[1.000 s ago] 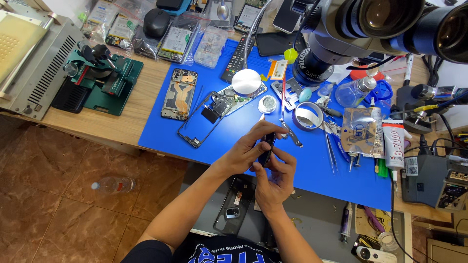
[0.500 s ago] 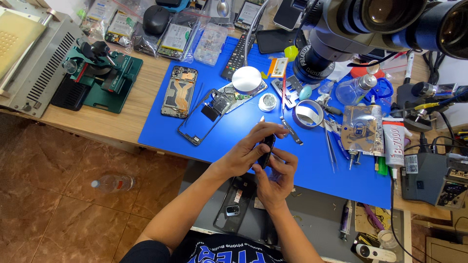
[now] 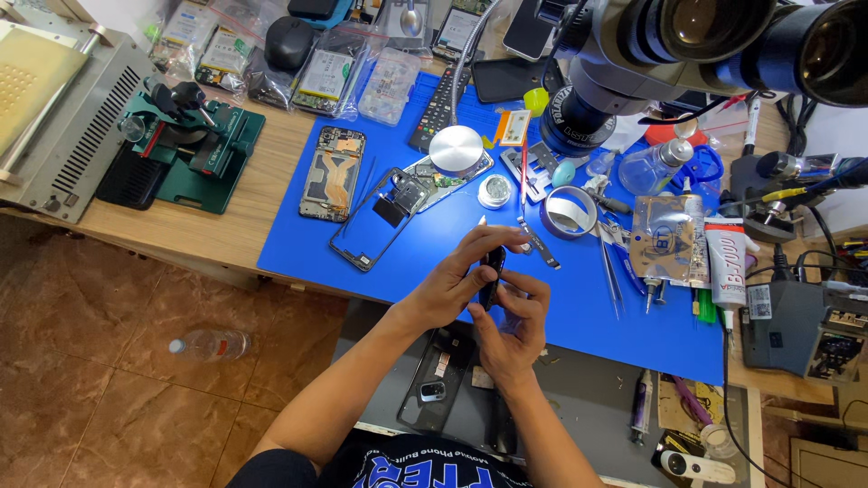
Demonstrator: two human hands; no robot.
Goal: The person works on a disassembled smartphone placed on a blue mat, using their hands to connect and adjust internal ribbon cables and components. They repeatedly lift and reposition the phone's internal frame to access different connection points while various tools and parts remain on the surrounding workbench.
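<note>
Wooden bench point(image 3: 190, 226) carries a big blue work mat point(image 3: 579, 307) covering most of the centre. Microscope head point(image 3: 687, 45) hangs over the top right, dark barrels, grey body. Grey machine point(image 3: 63, 117) with vent slots sits far left, green clamp jig point(image 3: 194, 136) just beside it.

On the mat: an opened phone body point(image 3: 333, 173) showing internals, left of a bare phone frame point(image 3: 375, 221) lying tilted. Round silver tin point(image 3: 455, 149) rests on a circuit board near the top. Tape roll point(image 3: 570, 211) sits right of centre, white glue tube point(image 3: 726, 264) further right near the mat edge. Clear plastic bottle point(image 3: 210, 343) lies on the floor tiles, lower left.

Below the mat edge, a dark phone back cover point(image 3: 436, 375) lies on a grey pull-out shelf, camera cutout visible.

Both hands meet over the mat's lower centre. Left hand point(image 3: 457, 276) is curled, thumb and fingers pinching the small dark part point(image 3: 493, 271) from above. Right hand point(image 3: 511, 330) is closed on the same part from below, fingers bent up against it.

The part: slim, black, elongated, glossy on one edge, held roughly upright just above the mat, between the two hands. Mostly covered by fingers; can't tell exactly what it is.
</note>
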